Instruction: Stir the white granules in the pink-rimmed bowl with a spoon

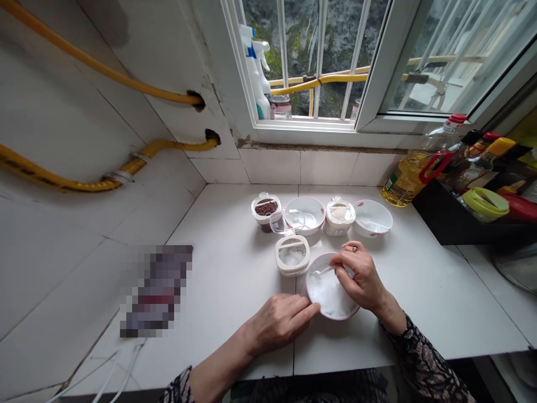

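Observation:
A white bowl with a pink rim (331,296) holds white granular stuff near the counter's front. My right hand (359,275) is over its right side, fingers pinched on the handle of a small white spoon (322,272) whose tip lies in the bowl. My left hand (283,319) rests at the bowl's lower left, its fingers closed together against the rim. Just behind the bowl stands an open jar of white crystals (292,256), lid tilted up. Farther back are a jar of dark red pieces (266,210), a jar of pale powder (339,215) and two white bowls (310,212) (372,218).
An oil bottle (405,176) stands at the back right beside a black box (436,218) of condiment bottles. A blurred dark object (157,294) and white cables (113,369) lie at the left. A window with bars (321,61) is behind the counter.

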{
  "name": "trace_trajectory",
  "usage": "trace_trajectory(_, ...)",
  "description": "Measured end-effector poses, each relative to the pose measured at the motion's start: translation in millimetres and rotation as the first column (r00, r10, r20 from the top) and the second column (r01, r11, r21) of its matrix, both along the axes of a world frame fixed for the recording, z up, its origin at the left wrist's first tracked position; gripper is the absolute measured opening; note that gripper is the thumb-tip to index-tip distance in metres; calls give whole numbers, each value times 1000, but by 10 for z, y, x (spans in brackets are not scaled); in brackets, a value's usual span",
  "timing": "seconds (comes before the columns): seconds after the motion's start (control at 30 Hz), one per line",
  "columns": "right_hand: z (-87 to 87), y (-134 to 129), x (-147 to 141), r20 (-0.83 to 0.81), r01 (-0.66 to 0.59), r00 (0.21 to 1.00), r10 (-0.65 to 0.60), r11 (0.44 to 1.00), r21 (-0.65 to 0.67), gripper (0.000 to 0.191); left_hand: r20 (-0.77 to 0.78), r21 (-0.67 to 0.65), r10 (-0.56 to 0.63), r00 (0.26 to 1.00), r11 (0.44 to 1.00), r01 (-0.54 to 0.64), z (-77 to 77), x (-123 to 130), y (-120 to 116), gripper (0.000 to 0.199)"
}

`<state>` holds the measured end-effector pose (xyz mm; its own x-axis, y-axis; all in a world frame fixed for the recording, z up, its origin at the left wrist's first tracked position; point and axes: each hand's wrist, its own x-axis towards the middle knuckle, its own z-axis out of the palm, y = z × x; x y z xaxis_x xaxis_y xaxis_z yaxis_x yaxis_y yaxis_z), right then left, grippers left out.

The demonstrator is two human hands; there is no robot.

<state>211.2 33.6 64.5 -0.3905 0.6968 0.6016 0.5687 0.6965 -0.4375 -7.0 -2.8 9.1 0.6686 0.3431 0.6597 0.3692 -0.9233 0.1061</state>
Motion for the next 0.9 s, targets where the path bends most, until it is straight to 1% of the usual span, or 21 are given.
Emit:
trace_trajectory(0.07,0,-5,-13,-22,-7,1000,6,999,-32,22,-2,-6,-2,1000,1000,2,-3,-2,-1,21)
trace_trajectory(0.13,0,-8,-14,-62,12,998,-17,997,-82,22,-1,-5,-5,1000,1000,5,-2,-2,0,21)
trace_trajectory(0.23,0,-10,1,-133,82,985,-108,979,-188,22,3,-1,-6,1000,1000,6,0,-2,4,21)
trace_trajectory(0.3,8,-11,14,-185,122,966,-178,953,-277,22,3,-5,-3,1000,1000,3,-2,-2,4,20)
trace_trajectory(0.37,26,-9,24,-237,129,944,-228,920,-371,22,1,-9,-3,1000,1000,3,-6,-3,2,19)
trace_trajectory(0.47,58,1,33,-295,94,915,-273,859,-503,20,-5,-7,-1,1000,1000,1,-7,-6,0,19)
trace_trajectory(0.57,70,21,45,-350,45,885,-307,804,-593,18,-4,-2,-1,1000,1000,1,-1,-6,4,20)
trace_trajectory(0.67,60,52,68,-419,-25,849,-323,766,-642,17,2,0,-2,1000,1000,2,3,-3,6,21)
trace_trajectory(0.77,50,89,93,-479,-83,813,-330,749,-658,15,-4,-12,3,1000,1000,-3,-2,-1,2,20)
trace_trajectory(0.83,50,102,92,-505,-93,795,-337,755,-649,14,-3,-15,3,1000,1000,-3,-7,-1,-3,20)
trace_trajectory(0.9,56,94,64,-528,-89,784,-327,782,-617,13,3,-10,4,1000,1000,-4,-11,-1,-6,20)
